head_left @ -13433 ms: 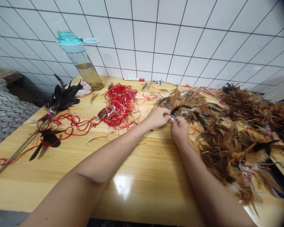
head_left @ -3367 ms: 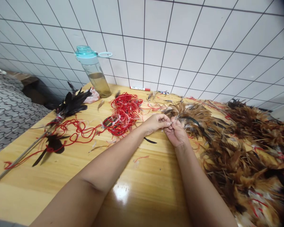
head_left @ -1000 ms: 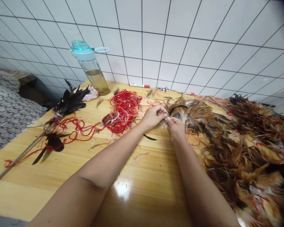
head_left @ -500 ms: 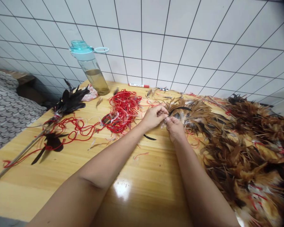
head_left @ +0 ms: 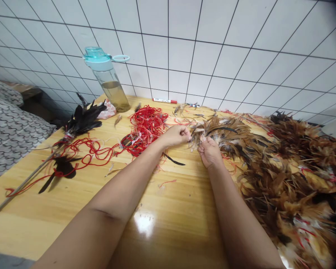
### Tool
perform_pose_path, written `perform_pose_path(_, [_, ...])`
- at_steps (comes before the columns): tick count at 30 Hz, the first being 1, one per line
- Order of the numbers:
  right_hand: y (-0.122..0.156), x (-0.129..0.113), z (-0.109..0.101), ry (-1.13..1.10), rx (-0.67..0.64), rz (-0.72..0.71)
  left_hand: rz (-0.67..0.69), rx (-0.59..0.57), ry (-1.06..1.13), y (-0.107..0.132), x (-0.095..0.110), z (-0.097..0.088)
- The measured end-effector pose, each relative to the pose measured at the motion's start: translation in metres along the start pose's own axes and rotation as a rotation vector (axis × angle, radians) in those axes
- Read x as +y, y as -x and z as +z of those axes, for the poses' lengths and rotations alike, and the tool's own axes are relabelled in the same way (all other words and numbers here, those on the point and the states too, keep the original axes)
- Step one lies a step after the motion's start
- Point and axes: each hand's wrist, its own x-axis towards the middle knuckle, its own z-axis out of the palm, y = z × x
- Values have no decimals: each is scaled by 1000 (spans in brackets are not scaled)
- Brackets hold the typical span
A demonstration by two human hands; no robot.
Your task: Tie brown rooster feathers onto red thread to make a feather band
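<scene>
Both my hands meet at the middle of a wooden table (head_left: 72, 209). My left hand (head_left: 176, 135) is closed in a pinch and has drawn a little to the left of a bunch of brown feathers (head_left: 221, 132). My right hand (head_left: 210, 151) is closed around the quill end of that bunch. What the left fingers pinch is too fine to make out. A long heap of brown and black feathers (head_left: 291, 164) stretches to the right. A tangle of red string (head_left: 144, 127) lies just left of my left hand.
A clear water bottle (head_left: 109, 80) with a teal lid stands at the back left by the tiled wall. A stick with black feathers (head_left: 80, 119) bound by red string lies at the left. A red-capped marker (head_left: 165, 100) lies by the wall. Patterned grey bedding (head_left: 8, 130) is beyond the table's left edge.
My left hand has pulled a short way left, away from my right hand, which stays on the feather bunch. The bunch has fanned out slightly.
</scene>
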Motion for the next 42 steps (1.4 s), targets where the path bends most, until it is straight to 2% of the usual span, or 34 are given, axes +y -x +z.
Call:
perform_pose_path(2, [0,0,0,0,18,-7,-15,-183,-144,3,2,-9])
perform_pose_path(4, [-1,1,0,-11,46,-13,-25,-277,-284,6,6,-12])
perform_pose_path(8, [-1,2,0,-32,93,-19,-18,-283,-587,9,14,-5])
perform_pose_path(11, [-1,2,0,-34,96,-21,47,-274,-689,9,15,0])
perform_pose_path(13, [-1,2,0,-30,101,-23,89,-253,-669,9,14,-1])
perform_pose_path(16, [-1,2,1,-13,109,-31,106,-174,-520,8,10,-4])
perform_pose_path(20, [0,3,2,14,135,-48,65,-37,-279,4,3,-4])
perform_pose_path(23, [0,3,2,26,155,-52,10,-15,-171,1,0,-5])
perform_pose_path(25, [0,4,2,37,160,-55,-41,10,-215,0,0,-9])
perform_pose_path(27, [0,5,2,61,152,-68,-65,67,-364,1,1,-14])
perform_pose_path(31, [0,7,1,106,136,-95,-38,140,-595,2,4,-22])
perform_pose_path(36, [-1,8,0,114,131,-93,33,240,-587,3,8,-14])
perform_pose_path(42, [-1,9,-1,120,126,-93,174,190,-611,2,2,-1])
